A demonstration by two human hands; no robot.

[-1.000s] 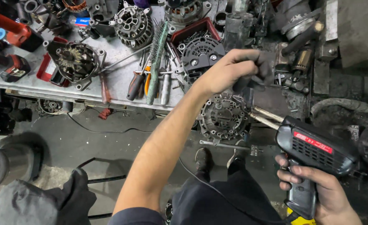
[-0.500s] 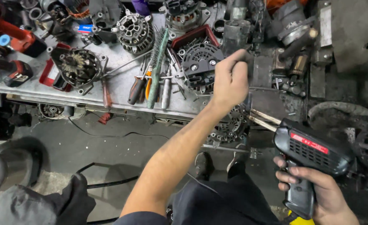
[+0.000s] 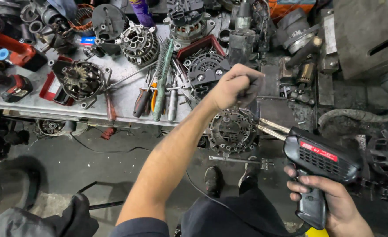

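while your right hand [image 3: 334, 199] grips the soldering gun [image 3: 321, 164], its tip sits at the alternator housing [image 3: 232, 130]; your left hand [image 3: 233, 90], fisted above, could brush it and burn.

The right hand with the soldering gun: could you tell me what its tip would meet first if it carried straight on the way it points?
The right hand aims the black soldering gun up and to the left. Its two metal prongs point at the round alternator housing, so that would probably be met first; the prong ends look nearly on its rim, though depth is unclear.
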